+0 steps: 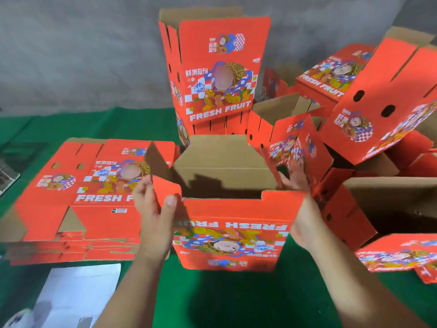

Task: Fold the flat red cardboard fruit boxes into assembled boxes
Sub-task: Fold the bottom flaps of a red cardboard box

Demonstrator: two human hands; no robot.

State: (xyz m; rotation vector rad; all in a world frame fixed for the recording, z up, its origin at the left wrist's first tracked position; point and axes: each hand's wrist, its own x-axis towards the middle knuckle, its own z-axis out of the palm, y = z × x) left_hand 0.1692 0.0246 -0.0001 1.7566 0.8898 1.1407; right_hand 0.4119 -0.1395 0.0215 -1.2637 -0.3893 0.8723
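Green table (pixel 212 299); left hand (pixel 155 214) pinching open red box (pixel 229 223) flap, right hand (pixel 300 209) fingers half hidden behind its side.
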